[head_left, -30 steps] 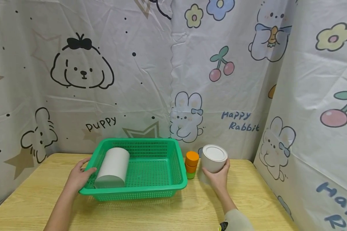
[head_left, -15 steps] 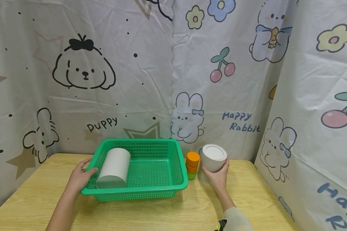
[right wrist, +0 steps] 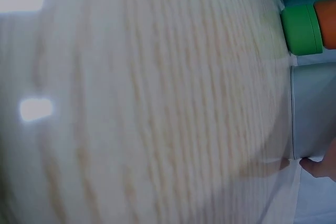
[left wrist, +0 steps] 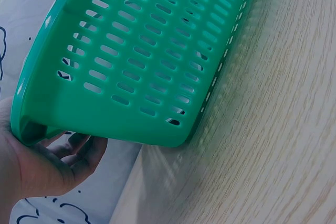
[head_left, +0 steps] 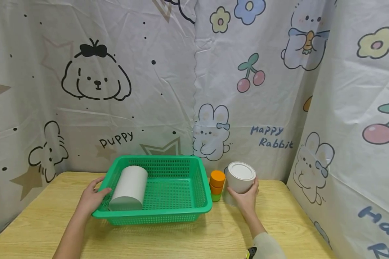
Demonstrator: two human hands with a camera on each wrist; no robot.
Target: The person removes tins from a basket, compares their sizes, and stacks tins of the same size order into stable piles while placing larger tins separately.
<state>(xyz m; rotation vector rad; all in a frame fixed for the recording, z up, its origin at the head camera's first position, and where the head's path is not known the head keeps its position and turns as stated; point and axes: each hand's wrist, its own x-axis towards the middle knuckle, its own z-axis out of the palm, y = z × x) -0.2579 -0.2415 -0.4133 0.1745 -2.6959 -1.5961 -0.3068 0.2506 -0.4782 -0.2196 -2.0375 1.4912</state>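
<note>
At the left end of a green plastic basket (head_left: 155, 213), my left hand (head_left: 90, 199) grips the rim, thumb on top. The left wrist view has this hand (left wrist: 50, 166) with fingers curled under the basket's rim (left wrist: 31, 72). Inside the basket, on its left side, lies a white cylinder (head_left: 129, 187). Right of the basket, my right hand (head_left: 247, 201) holds an upright white lidded canister (head_left: 238, 184), thumb and fingers round its sides. Only a finger of the right hand (right wrist: 323, 165) shows beside the canister (right wrist: 317, 111) in the right wrist view.
Between basket and canister stands a small orange and green stacked container (head_left: 217, 178), its green part (right wrist: 303, 30) lowest. Everything stands on a wood-grain table (head_left: 155, 241). A printed cloth (head_left: 168, 82) hangs behind and along the right side.
The whole head view has shifted slightly, so things appear a little further right. Both hands keep their places on the basket and the canister.
</note>
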